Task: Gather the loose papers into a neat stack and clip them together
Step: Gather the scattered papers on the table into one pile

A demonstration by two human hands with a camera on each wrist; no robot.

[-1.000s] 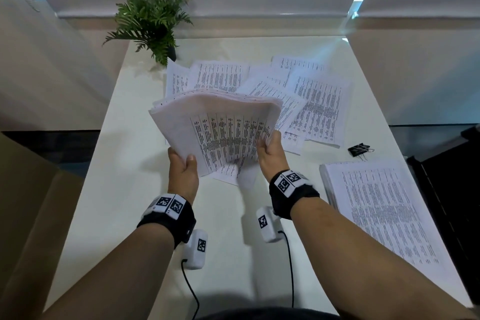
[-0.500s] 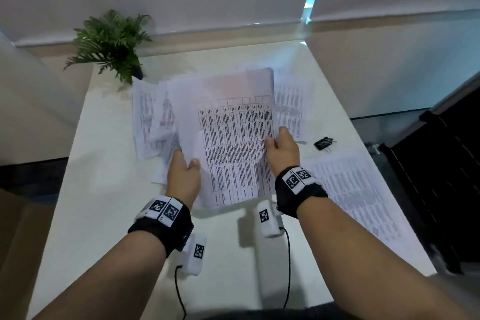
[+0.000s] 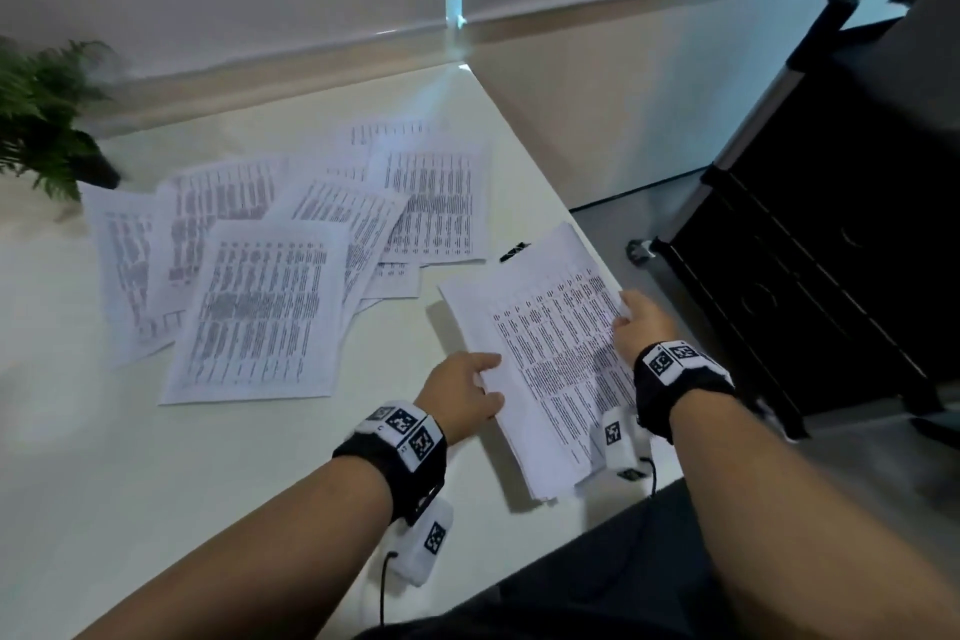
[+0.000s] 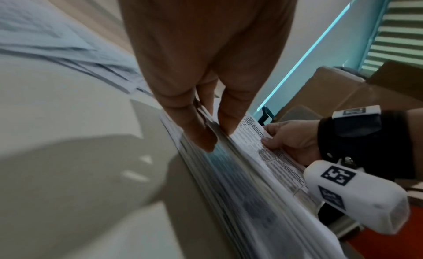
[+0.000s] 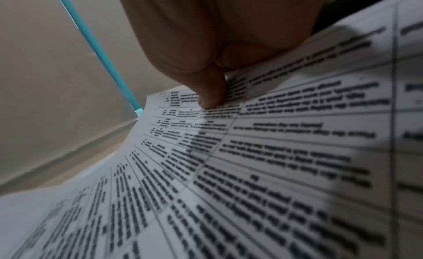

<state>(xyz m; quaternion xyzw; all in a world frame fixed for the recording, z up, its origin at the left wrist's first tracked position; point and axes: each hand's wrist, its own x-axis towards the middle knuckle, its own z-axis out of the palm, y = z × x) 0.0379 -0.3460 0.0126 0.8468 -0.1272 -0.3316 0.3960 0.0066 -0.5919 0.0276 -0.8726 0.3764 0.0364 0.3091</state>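
**A limp sheaf, held by both long edges**

The fingers [image 4: 203, 134] of the left hand [image 3: 462, 395] pinch the near-left edge of the paper stack [image 3: 550, 353], thumb on top and the other fingers beneath. The right hand [image 3: 641, 327] grips the opposite edge, its thumb pressing the printed top sheet.

The stack sits at the bench [image 3: 156, 483] corner nearest the person, just beside the binder clip [image 3: 514, 251]. It is likely light but floppy: thin sheets that slide over each other and fan out at the edge. A hold on both long sides, with the edges tapped square, should suit it.

More loose papers [image 3: 270, 286] lie overlapping further out, well apart from the stack.
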